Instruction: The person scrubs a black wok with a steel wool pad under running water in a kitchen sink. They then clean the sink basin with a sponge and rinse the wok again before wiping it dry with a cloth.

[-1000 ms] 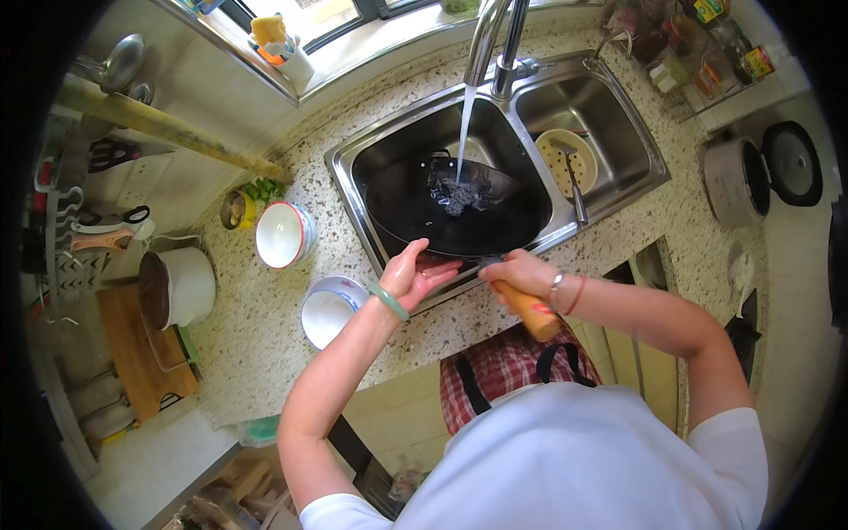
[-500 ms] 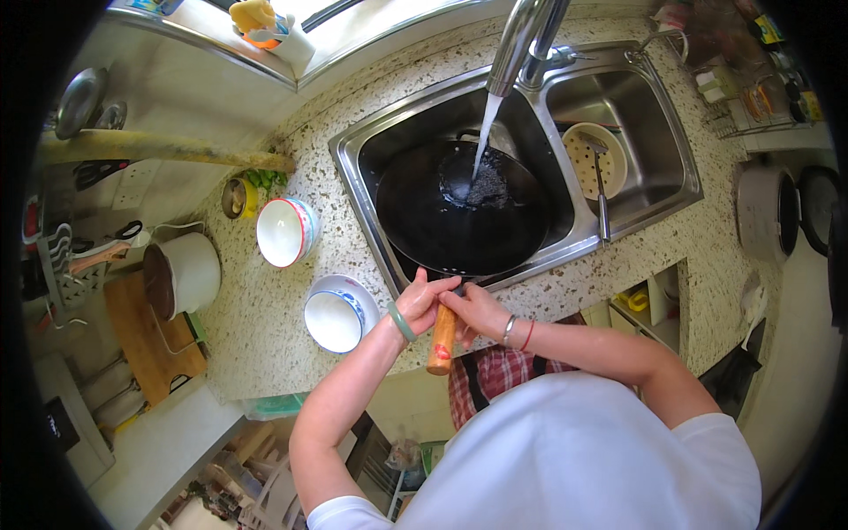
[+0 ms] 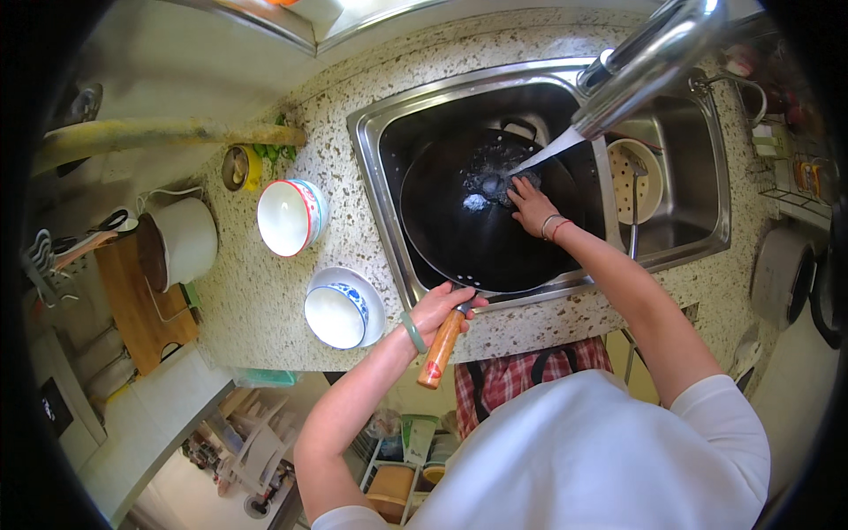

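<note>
A large black wok [image 3: 477,247] rests in the left sink basin, its wooden handle [image 3: 443,349] sticking out over the counter edge toward me. My left hand [image 3: 437,314], with a green bangle, grips the handle close to the wok's rim. My right hand [image 3: 533,210] reaches down inside the wok, fingers stretched out into the splashing water. Beside its fingertips is a dark greyish patch; whether it is a scrubber or only foam I cannot make out. From the tap [image 3: 636,75] a stream runs into the wok near that hand.
The right basin [image 3: 693,190] holds a cream perforated bowl [image 3: 652,199] with a long-handled metal utensil. Left of the sink stand a red-rimmed bowl [image 3: 284,218] and a blue-patterned bowl [image 3: 334,318]. Farther left are a white pot [image 3: 190,238] and a wooden board [image 3: 132,305].
My right hand has left the handle and moved forward into the wok, under the water. My left hand still holds the handle. The view has shifted, and the tap appears farther right.
</note>
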{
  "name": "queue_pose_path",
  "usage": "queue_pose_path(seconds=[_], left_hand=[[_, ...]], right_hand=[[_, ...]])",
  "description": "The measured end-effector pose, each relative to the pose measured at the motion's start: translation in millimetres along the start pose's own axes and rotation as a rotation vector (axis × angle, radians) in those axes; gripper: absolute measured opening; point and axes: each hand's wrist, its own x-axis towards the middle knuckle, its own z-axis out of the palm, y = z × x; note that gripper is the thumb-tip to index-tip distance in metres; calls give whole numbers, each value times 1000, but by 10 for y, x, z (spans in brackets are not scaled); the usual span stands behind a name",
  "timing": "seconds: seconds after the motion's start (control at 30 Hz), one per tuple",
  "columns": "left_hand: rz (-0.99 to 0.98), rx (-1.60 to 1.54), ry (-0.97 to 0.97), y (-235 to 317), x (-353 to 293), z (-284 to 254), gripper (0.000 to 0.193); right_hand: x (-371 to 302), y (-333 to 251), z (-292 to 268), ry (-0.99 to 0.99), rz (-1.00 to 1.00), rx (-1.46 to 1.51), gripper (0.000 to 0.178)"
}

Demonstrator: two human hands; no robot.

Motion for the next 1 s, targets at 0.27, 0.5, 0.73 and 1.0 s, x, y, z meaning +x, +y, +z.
queue_pose_path(seconds=[0.27,0.5,0.73,1.0], left_hand=[[-86,-1,2,3,50,-77,23],[-78,66,19,-16,136,-110,19],[-55,155,63,-34,116,-96,15],[-47,163,44,-33,174,-145,19]], right_hand=[[-594,-792,73,-197,-291,361,54],[284,-609,207,60,-131,-21,59],[-348,-826,169,-115,-328,312,54],[259,-813,363,17,-253,237,56]])
